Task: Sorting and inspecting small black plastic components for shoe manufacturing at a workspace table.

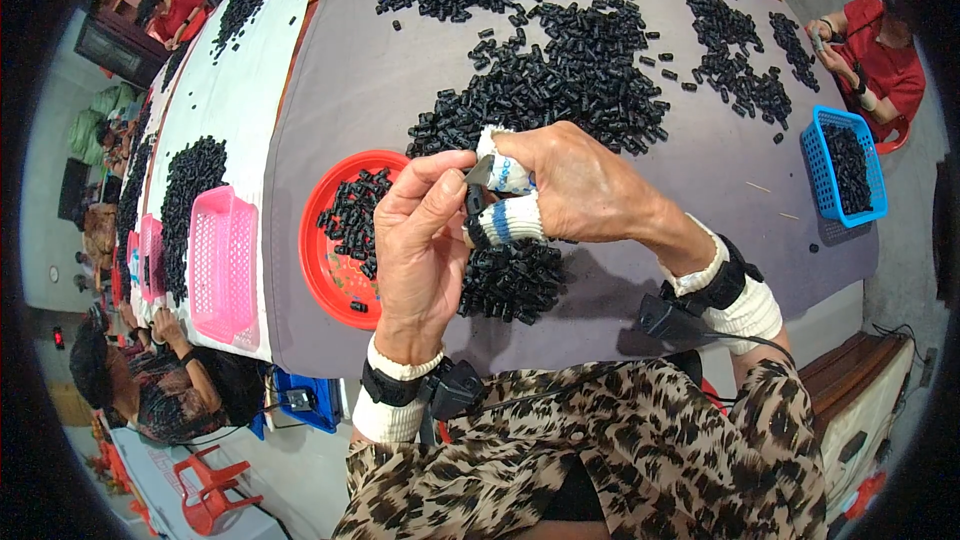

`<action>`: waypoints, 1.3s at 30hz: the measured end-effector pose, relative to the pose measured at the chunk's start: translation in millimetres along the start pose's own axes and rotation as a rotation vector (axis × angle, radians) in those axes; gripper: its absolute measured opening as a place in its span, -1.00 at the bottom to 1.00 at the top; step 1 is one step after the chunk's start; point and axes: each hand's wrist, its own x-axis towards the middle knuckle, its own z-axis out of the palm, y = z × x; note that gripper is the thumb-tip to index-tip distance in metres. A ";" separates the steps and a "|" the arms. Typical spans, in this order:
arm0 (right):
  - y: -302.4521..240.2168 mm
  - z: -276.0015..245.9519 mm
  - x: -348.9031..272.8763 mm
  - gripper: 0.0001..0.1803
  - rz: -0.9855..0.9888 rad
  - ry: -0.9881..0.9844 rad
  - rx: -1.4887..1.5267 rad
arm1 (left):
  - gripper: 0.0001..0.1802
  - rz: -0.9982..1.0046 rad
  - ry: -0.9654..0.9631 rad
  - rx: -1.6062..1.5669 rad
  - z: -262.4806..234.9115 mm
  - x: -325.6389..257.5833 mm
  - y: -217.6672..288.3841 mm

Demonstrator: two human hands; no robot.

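In front of me, my left hand pinches a small black cylindrical part between thumb and fingers. My right hand meets it there, with white cloth covers on its thumb and forefinger. Between those covered fingers is a small dark grey blade, touching or very close to the part; its handle is hidden. Below both hands lies a small heap of black parts. Just left of my left hand, a round red tray holds more of the same parts.
A large heap of black parts covers the middle of the grey tabletop. At left stands a pink basket; at right, a blue basket holds black parts. Co-workers in red and in dark patterned clothes sit nearby.
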 end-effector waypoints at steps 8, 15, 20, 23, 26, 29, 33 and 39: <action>0.4 1.1 0.7 -0.62 0.022 -0.024 0.050 | -0.76 0.004 0.103 0.107 -0.9 2.2 -4.2; -7.3 3.1 1.4 -0.62 0.081 0.069 0.189 | -0.74 -0.036 -0.043 -0.272 -10.6 4.9 -7.6; -8.6 3.2 2.6 -0.63 0.098 0.066 0.177 | -0.71 -0.044 -0.023 -0.310 -3.9 2.4 -5.5; 3.5 9.5 1.3 -0.65 -0.018 0.144 0.142 | -0.73 -0.054 -0.043 -0.163 -2.7 5.7 -3.6; 1.1 8.7 0.5 -0.66 -0.014 0.150 0.133 | -0.77 -0.068 0.034 -0.045 2.1 6.2 0.0; -4.6 3.7 0.1 -0.63 0.086 0.097 0.149 | -0.79 -0.084 0.131 -0.051 1.4 6.9 -2.4; 0.9 6.6 -0.5 -0.70 0.025 0.141 0.157 | -0.76 -0.078 0.106 -0.120 0.5 6.2 -4.6; -2.2 2.9 0.9 -0.59 0.138 0.058 0.151 | -0.72 -0.043 0.026 -0.145 -6.1 3.0 -7.7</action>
